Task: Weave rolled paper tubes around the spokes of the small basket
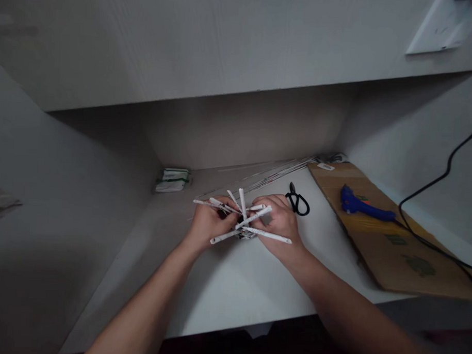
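Note:
Several white rolled-paper sticks (253,217) fan outward from a small woven piece (246,233) between my two hands, above the white tabletop. My left hand (210,222) is closed around the left side of this paper piece, its thumb near the middle. On the right side, my right hand (280,220) also grips the piece, with fingers curled behind the sticks. Parts of the fingers are hidden by the sticks.
Black-handled scissors (297,201) lie right of my hands. A blue glue gun (364,206) with a black cord rests on flat cardboard (380,254). Long thin paper sticks (275,174) lie at the back, a white-and-green packet (173,180) at back left.

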